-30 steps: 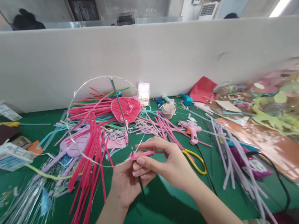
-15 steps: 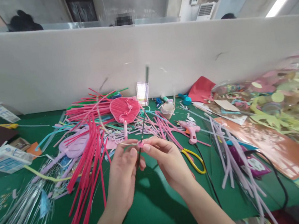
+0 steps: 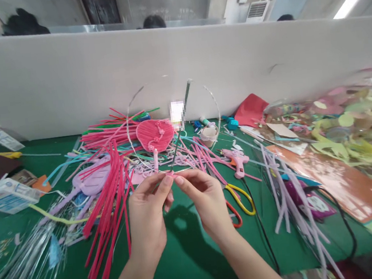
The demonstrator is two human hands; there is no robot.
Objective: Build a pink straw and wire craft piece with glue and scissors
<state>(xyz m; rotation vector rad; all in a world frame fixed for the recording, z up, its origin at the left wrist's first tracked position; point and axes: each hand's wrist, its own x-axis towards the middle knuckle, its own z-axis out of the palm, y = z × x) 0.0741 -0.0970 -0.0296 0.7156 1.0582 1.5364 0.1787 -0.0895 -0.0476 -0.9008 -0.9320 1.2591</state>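
Observation:
My left hand [image 3: 149, 213] and my right hand [image 3: 208, 197] meet over the middle of the table, both closed in a pinch. Between their thumbs and fingers is a small pink strip [image 3: 174, 174] at the base of a wire frame. A thin dark green stem [image 3: 183, 113] rises from there, leaning right. Pale wire arms [image 3: 128, 128] curve up on either side of it. How the strip joins the wires is hidden by my fingertips. Just behind lies a pink heart-like fan shape [image 3: 155, 135] made of pipe cleaners.
Red pipe cleaners [image 3: 111, 210] lie left, beside a lilac fan shape [image 3: 91, 177]. Right of my hands are scissors [image 3: 243, 200] with yellow and orange handles and a pink glue gun [image 3: 239, 160] with a black cord. Lilac pipe cleaners [image 3: 281, 191] and paper scraps [image 3: 350, 138] spread right. A white partition [image 3: 65, 81] stands behind.
The curved wires and green stem have steadied and stand more to the right. My fingers have drawn together over the pink strip, and my right hand has shifted slightly left.

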